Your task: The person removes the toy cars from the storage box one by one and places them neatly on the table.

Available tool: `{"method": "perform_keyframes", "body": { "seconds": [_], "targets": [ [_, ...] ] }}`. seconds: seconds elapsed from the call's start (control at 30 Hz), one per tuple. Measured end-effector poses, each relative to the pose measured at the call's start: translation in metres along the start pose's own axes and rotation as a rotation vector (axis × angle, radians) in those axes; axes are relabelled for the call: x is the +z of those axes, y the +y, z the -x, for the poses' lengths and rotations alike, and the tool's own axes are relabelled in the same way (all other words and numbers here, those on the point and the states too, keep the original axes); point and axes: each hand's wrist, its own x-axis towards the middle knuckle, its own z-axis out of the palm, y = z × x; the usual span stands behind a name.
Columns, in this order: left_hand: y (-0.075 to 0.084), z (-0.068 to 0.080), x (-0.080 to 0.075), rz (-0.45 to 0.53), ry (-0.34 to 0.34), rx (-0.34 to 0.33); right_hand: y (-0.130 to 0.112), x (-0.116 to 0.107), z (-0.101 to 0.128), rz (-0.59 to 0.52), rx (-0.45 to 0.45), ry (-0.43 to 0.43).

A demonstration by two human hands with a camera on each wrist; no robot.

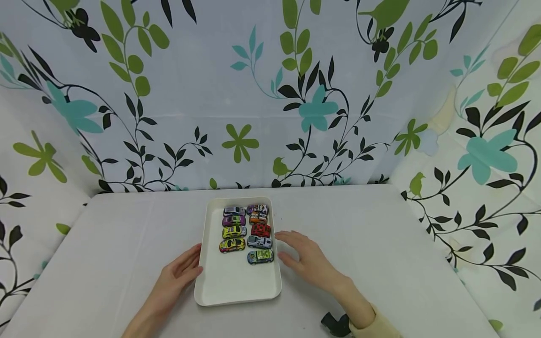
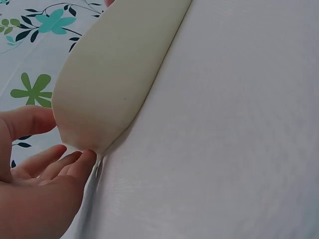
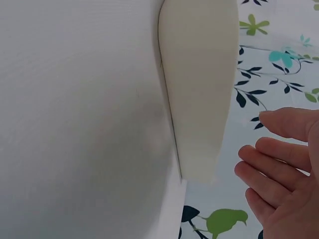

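A white rectangular tray (image 1: 230, 286) lies on the grey table (image 1: 380, 244), with several small toy cars (image 1: 247, 230) in two rows at its far end. My left hand (image 1: 179, 272) lies at the tray's left edge, fingers relaxed and touching the rim. In the left wrist view the fingertips (image 2: 79, 162) meet the outer wall of the tray (image 2: 109, 74). My right hand (image 1: 304, 256) rests flat on the table just right of the tray, fingers spread and holding nothing. The right wrist view shows the fingers (image 3: 271, 164) a little apart from the wall of the tray (image 3: 199, 89).
Floral-patterned cloth (image 1: 270, 94) walls the table at the back and both sides. A dark band (image 1: 336, 324) sits at my right wrist above a cream sleeve. The tray's near half holds no cars.
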Motion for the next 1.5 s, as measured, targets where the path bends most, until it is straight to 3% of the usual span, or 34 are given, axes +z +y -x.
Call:
{"method": "perform_keyframes", "body": {
  "seconds": [0.23, 0.47, 0.77, 1.23, 1.5],
  "targets": [
    [-0.009, -0.003, 0.001, 0.084, 0.001, 0.067, -0.005, 0.010, -0.009, -0.014, -0.056, -0.021],
    [-0.013, -0.006, 0.003, 0.082, 0.001, 0.041, -0.005, 0.020, -0.017, 0.028, -0.111, -0.047],
    [-0.015, -0.004, 0.002, 0.091, -0.006, 0.014, -0.005, 0.029, -0.018, 0.090, -0.107, -0.116],
    [-0.013, -0.002, -0.002, 0.067, -0.004, -0.030, -0.006, 0.038, -0.018, 0.236, -0.132, -0.124],
    [-0.016, -0.002, -0.001, 0.072, -0.013, -0.015, -0.004, 0.043, -0.017, 0.222, -0.116, -0.109]
  ]
}}
